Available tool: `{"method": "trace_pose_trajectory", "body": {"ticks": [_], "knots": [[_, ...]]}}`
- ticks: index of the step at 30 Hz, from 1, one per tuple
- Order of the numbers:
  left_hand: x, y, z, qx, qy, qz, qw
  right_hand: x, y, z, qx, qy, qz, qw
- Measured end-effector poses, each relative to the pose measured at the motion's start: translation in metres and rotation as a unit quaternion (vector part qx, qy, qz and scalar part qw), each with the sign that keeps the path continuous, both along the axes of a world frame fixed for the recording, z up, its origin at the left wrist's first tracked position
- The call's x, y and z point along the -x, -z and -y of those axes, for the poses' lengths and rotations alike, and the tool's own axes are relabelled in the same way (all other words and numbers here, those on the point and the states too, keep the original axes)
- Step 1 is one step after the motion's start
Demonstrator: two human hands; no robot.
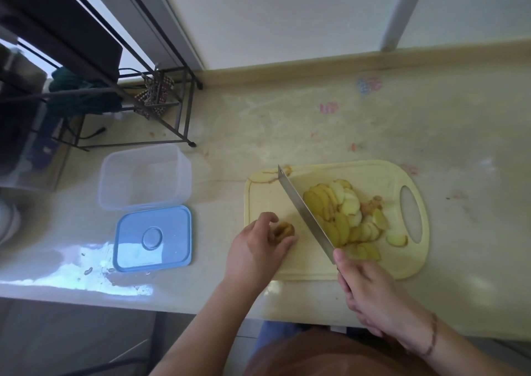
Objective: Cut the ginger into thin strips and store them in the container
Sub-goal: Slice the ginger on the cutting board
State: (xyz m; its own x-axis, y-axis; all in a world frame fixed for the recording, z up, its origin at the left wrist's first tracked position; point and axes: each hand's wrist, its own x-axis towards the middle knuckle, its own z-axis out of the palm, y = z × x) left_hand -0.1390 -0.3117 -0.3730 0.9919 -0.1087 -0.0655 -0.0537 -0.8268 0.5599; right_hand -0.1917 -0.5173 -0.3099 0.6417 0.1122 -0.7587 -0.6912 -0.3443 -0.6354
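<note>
A pale yellow cutting board (267, 197) lies on the counter. On it spreads a pile of thin ginger slices (344, 217). My right hand (370, 292) grips the handle of a cleaver (304, 213), whose blade stands on edge against the left side of the pile. My left hand (258, 249) holds a small brown ginger end piece (284, 230) between fingers and thumb, left of the blade. An empty clear plastic container (143, 176) stands to the left of the board, with its blue lid (153, 239) lying flat in front of it.
A black wire rack (161, 99) stands at the back left of the counter with dark items behind it. A wall and window frame run along the back. The counter's front edge (115, 298) lies close to my body.
</note>
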Motion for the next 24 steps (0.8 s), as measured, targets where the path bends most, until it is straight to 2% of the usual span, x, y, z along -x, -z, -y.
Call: {"method": "trace_pose_trajectory", "body": {"ticks": [7, 10, 16, 24], "knots": [[-0.002, 0.007, 0.005, 0.025, 0.029, 0.061, 0.997, 0.004, 0.005, -0.009, 0.105, -0.061, 0.093, 0.988], [-0.003, 0.012, 0.005, 0.046, 0.053, 0.076, 0.995, 0.009, 0.007, -0.016, 0.117, -0.081, 0.123, 0.982], [0.007, 0.017, 0.005, 0.073, 0.051, 0.130, 0.987, 0.019, -0.002, -0.016, 0.135, -0.085, 0.116, 0.980], [0.007, 0.017, 0.004, 0.088, 0.040, 0.131, 0.987, 0.018, -0.004, -0.018, 0.149, -0.098, 0.129, 0.975]]}}
